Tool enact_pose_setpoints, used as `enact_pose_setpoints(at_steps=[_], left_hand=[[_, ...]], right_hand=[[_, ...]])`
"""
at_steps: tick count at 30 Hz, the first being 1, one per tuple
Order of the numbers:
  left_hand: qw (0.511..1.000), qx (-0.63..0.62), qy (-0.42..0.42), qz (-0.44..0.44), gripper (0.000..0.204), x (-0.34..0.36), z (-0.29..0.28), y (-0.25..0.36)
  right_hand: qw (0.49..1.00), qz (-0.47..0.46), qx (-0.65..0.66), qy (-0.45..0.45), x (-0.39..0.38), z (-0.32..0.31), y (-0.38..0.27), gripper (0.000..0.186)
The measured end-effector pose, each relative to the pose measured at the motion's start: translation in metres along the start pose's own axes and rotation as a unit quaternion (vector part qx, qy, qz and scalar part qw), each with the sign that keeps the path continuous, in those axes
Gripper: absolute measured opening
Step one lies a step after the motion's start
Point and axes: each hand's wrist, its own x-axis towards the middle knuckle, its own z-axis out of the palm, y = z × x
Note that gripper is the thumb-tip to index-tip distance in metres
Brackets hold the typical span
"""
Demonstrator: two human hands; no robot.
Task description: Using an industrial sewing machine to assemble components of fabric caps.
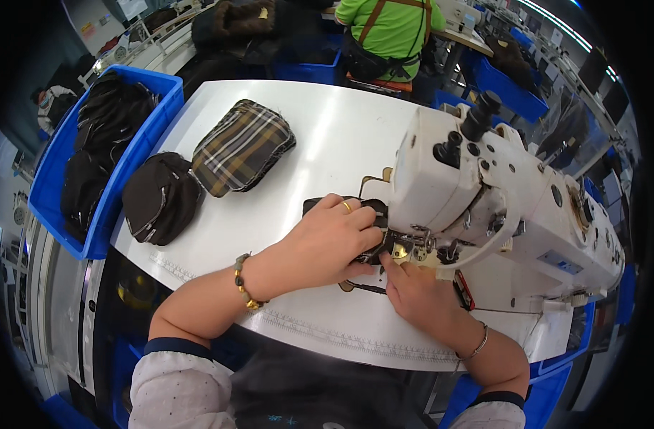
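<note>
A dark fabric piece (318,205) lies at the needle end of a white sewing machine (430,175). My left hand (334,239), with a ring on one finger, is closed over this piece and covers most of it. My right hand (423,297) is on the near side of the needle, its fingertips pinching the fabric's edge beside the presser foot (400,250). Part of the grip is hidden behind the fingers. Further left on the white table (327,136) lie a brown plaid sewn piece (245,146) and a rounded black sewn piece (161,196) with a metallic-looking edge.
A blue bin (171,93) full of black sewn pieces stands along the table's left side. A red-and-black tool (464,292) lies by my right wrist. A printed ruler strip (341,339) follows the near table edge. Beyond the table sits a person in green (391,32).
</note>
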Motion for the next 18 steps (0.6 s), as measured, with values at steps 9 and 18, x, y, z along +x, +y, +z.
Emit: enact_pose_setpoints(at_steps=[9,18], left_hand=[[0.993,-0.108,-0.054,0.001,0.013,0.005,0.010,0.003],[0.988,-0.154,-0.011,-0.009,0.024,0.009,0.009,0.008]], right_hand=[[0.998,-0.016,-0.054,0.042,-0.005,0.004,0.002,0.036],[0.996,-0.033,-0.081,0.037,-0.012,0.003,-0.006,0.041]])
